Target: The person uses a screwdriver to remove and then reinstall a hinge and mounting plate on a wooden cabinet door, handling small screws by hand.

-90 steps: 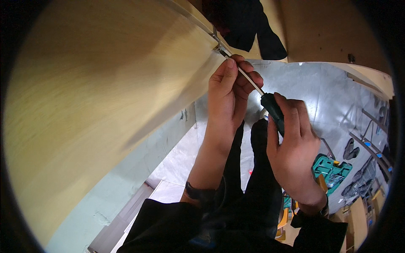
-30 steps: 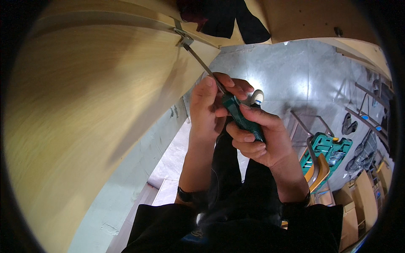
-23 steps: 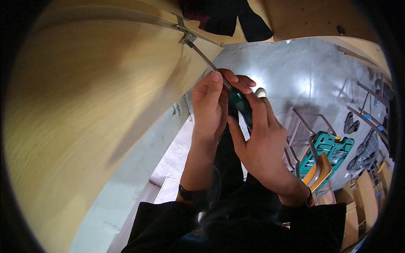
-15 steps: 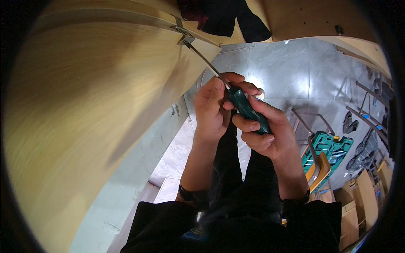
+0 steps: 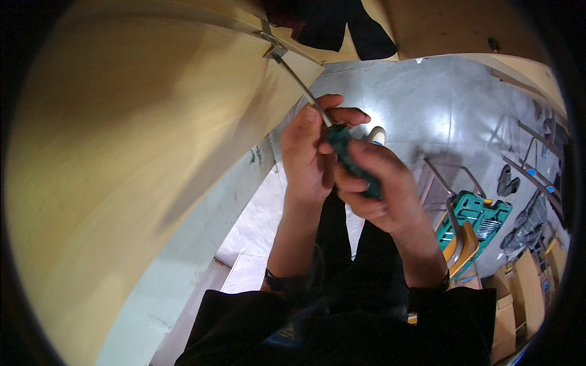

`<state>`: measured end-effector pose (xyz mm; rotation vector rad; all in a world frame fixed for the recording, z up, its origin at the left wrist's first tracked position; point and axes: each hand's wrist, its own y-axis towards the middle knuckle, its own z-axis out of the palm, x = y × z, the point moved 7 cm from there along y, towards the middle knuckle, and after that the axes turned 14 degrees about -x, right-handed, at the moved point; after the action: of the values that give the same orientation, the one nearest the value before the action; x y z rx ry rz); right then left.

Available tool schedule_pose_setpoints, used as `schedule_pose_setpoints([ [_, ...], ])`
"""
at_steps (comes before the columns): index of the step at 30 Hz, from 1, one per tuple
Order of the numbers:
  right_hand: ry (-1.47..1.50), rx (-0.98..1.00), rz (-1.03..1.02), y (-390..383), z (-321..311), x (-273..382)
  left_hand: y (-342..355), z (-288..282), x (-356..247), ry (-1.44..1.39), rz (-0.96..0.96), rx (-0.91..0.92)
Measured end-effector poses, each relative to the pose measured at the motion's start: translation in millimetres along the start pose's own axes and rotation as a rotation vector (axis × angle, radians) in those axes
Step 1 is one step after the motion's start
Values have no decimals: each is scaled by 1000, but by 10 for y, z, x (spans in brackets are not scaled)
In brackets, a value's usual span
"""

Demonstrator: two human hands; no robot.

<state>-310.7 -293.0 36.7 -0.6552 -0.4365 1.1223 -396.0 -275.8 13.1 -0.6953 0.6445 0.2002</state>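
A screwdriver with a dark green handle (image 5: 354, 165) slants from the middle of the view up to the left. Its long metal shaft reaches a metal hinge (image 5: 276, 50) on the pale wooden cabinet door (image 5: 140, 110); the tip appears to be at the hinge, though the screw there is too small to see. My right hand (image 5: 381, 183), slightly blurred, is wrapped round the handle. Closer to the shaft, my left hand (image 5: 308, 143) pinches the shaft where it meets the handle, with some fingers stretched out beyond it.
Dark cloth (image 5: 332, 27) lies on the wooden panel at the top. To the right stand a metal-legged chair (image 5: 455, 226) and an open green tool case (image 5: 473, 216). Shoes (image 5: 506, 182) sit on the grey tiled floor (image 5: 415, 97), and cardboard boxes (image 5: 528, 287) stand lower right.
My right hand has turned on the screwdriver handle and shifted slightly left. The left hand stays at the shaft. The whole view has shifted a little, and more of a pale shoe shows beyond my hands.
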Motion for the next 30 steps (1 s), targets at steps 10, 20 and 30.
schedule_pose_setpoints([
  [10, -1226, -580, -1172, -321, 183, 355, 57, 34, -40, 113, 122, 34],
  [20, 379, 126, 175, 2, 54, -95, 15, -16, -68, 91, 48, 11],
  [30, -1042, -494, -1024, -148, 27, 188, 16, -99, -105, 255, 83, -90],
])
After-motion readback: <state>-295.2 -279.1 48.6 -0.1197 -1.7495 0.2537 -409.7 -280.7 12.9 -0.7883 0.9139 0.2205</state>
